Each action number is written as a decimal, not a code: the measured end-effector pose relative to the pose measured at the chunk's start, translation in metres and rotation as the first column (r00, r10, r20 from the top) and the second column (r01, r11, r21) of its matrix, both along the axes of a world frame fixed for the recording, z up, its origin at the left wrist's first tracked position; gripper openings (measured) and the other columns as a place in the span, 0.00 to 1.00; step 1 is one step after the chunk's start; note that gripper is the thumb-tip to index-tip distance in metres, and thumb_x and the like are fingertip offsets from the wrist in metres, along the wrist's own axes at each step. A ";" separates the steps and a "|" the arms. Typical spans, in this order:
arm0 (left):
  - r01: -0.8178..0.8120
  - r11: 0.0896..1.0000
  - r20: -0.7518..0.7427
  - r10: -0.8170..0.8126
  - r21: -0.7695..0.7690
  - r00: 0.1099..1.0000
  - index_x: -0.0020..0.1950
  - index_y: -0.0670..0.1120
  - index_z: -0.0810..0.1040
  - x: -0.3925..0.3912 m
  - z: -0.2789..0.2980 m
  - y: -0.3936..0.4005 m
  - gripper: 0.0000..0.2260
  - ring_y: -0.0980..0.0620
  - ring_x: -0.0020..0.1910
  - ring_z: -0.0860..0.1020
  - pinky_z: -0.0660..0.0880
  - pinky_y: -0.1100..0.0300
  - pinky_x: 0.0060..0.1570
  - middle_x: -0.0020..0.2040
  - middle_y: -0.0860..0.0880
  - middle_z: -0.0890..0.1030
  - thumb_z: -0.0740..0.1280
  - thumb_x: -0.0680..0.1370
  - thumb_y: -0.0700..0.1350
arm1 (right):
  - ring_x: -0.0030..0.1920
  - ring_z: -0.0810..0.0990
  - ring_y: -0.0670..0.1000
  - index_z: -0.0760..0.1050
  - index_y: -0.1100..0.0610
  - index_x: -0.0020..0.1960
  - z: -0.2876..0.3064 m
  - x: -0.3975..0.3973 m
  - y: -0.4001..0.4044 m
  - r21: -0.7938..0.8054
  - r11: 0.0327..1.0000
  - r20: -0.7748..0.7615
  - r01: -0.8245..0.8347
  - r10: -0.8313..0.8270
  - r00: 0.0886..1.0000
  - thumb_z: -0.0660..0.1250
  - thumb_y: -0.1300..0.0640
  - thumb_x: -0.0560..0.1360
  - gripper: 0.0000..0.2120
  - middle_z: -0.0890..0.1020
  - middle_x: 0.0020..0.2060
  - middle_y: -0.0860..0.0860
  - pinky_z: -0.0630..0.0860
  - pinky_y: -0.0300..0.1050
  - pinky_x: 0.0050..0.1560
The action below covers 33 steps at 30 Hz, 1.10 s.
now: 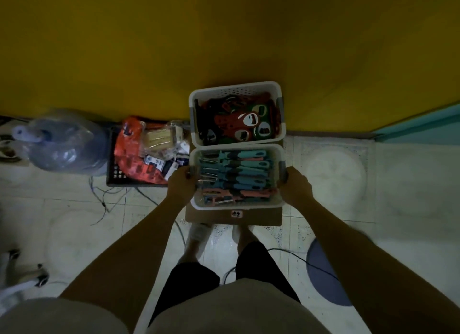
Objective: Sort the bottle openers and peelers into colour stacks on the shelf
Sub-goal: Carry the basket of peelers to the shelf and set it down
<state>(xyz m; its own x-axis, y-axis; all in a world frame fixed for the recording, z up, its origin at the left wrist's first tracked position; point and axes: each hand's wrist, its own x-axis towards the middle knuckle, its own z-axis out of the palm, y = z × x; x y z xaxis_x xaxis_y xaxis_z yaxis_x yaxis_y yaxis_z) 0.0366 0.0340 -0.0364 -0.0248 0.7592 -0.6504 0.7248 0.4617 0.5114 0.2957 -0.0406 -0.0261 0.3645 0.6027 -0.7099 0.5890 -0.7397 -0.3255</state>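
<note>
I grip the white perforated plastic basket of teal and coral peelers (236, 177) by its grey side handles: left hand (183, 183) on one, right hand (295, 185) on the other. It sits on the brown cardboard box (263, 216), at the near edge. The basket likely carries rigid and moderately heavy; loose peelers may slide, so keep it level. The second white basket of red and green bottle openers (236, 114) touches its far side. A black crate of packets (139, 157) stands close beside the left hand.

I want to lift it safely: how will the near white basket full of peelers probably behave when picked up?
The near basket is packed with peelers, so probably rather heavy. Left hand and right hand grip opposite handles, so it should stay level. Its perforated plastic walls may flex slightly.
</note>
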 end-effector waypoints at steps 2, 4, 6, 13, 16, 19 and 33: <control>-0.011 0.999 0.053 0.013 -0.039 0.999 0.44 0.44 0.76 -0.004 -0.001 0.006 0.07 0.43 0.39 0.78 0.75 0.56 0.40 0.38 0.43 0.78 0.62 0.80 0.35 | 0.46 0.77 0.53 0.71 0.62 0.58 0.002 -0.003 -0.002 -0.019 0.999 0.015 0.036 -0.035 0.999 0.63 0.58 0.80 0.10 0.77 0.47 0.55 0.76 0.47 0.48; -0.008 0.997 0.128 0.018 -0.081 0.992 0.40 0.46 0.74 -0.015 0.000 0.009 0.11 0.44 0.36 0.74 0.72 0.55 0.40 0.35 0.46 0.75 0.62 0.80 0.35 | 0.47 0.77 0.54 0.72 0.62 0.57 0.008 -0.008 -0.010 -0.036 0.996 0.017 0.077 -0.076 0.997 0.63 0.59 0.79 0.09 0.77 0.47 0.55 0.76 0.48 0.49; -0.049 0.987 0.215 0.082 -0.153 0.973 0.38 0.43 0.73 -0.025 0.004 0.008 0.12 0.43 0.38 0.71 0.69 0.50 0.40 0.34 0.44 0.71 0.61 0.80 0.32 | 0.48 0.78 0.55 0.74 0.63 0.57 0.019 -0.013 -0.025 -0.041 0.991 -0.003 0.130 -0.130 0.992 0.64 0.61 0.78 0.09 0.77 0.46 0.55 0.76 0.48 0.48; 0.245 0.969 0.414 -0.208 -0.039 0.886 0.46 0.38 0.75 -0.027 0.076 -0.017 0.06 0.49 0.35 0.76 0.74 0.62 0.32 0.37 0.44 0.77 0.64 0.82 0.39 | 0.43 0.79 0.56 0.73 0.62 0.47 0.079 -0.053 -0.128 0.122 0.895 -0.066 0.429 -0.424 0.903 0.65 0.63 0.75 0.03 0.78 0.41 0.56 0.78 0.53 0.47; 0.515 0.856 0.399 -0.485 0.036 0.778 0.46 0.38 0.78 -0.001 0.106 -0.016 0.07 0.47 0.40 0.80 0.78 0.59 0.37 0.38 0.44 0.80 0.65 0.81 0.40 | 0.40 0.79 0.55 0.75 0.65 0.46 0.105 -0.060 -0.174 0.148 0.824 -0.101 0.547 -0.538 0.837 0.66 0.62 0.74 0.05 0.78 0.38 0.55 0.80 0.52 0.45; 0.681 0.725 0.427 -0.650 0.101 0.629 0.47 0.38 0.79 0.040 0.141 -0.035 0.07 0.55 0.36 0.82 0.79 0.65 0.35 0.39 0.46 0.82 0.63 0.82 0.38 | 0.42 0.82 0.61 0.77 0.68 0.45 0.128 -0.075 -0.233 0.209 0.689 -0.105 0.694 -0.689 0.717 0.69 0.61 0.73 0.09 0.82 0.40 0.61 0.81 0.57 0.43; 0.980 -0.002 0.479 -0.872 0.200 -0.100 0.47 0.48 0.81 0.215 0.202 -0.338 0.20 0.49 0.43 0.82 0.77 0.59 0.43 0.46 0.47 0.84 0.64 0.71 0.23 | 0.47 0.83 0.56 0.72 0.55 0.53 0.186 -0.164 -0.539 0.400 -0.221 -0.116 0.889 -0.975 -0.191 0.71 0.61 0.70 0.14 0.83 0.46 0.56 0.81 0.51 0.48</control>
